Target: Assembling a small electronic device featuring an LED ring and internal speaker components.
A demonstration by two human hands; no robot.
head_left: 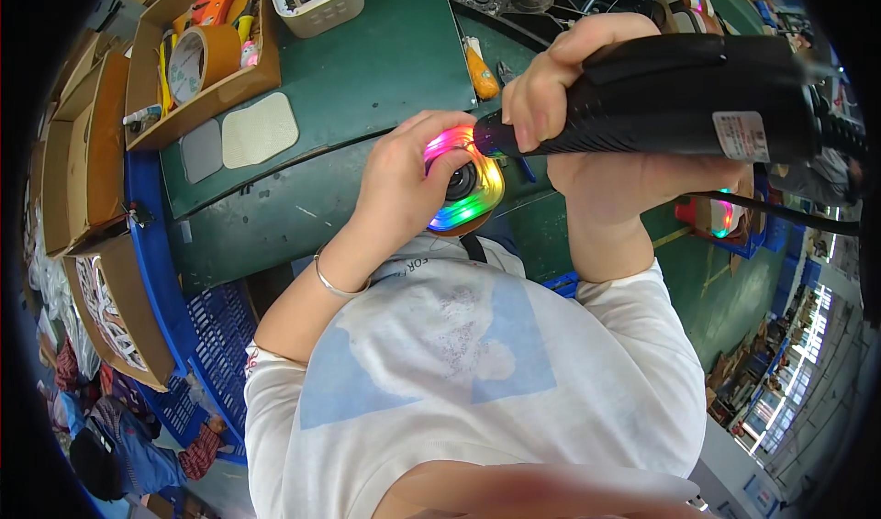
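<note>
Near the front edge of the green table, my left hand [404, 170] grips a small rounded speaker [493, 185], its thumb across the front. The speaker's rim glows pink, yellow, green and blue around a dark round cone. My right hand [543, 97] is wrapped round a thick black electric screwdriver [670, 97], which lies nearly level. Its narrow end reaches the speaker's upper right rim, close to my left fingertips. Whether the bit sits in a screw is too small to tell.
At the back left, a cardboard box [204, 97] holds tape, pliers and other tools. Two rounded flat panels [261, 131] lie beside it. A cream speaker housing [317, 10] stands at the far edge. An orange-handled tool [480, 71] and black parts [514, 0] lie further right.
</note>
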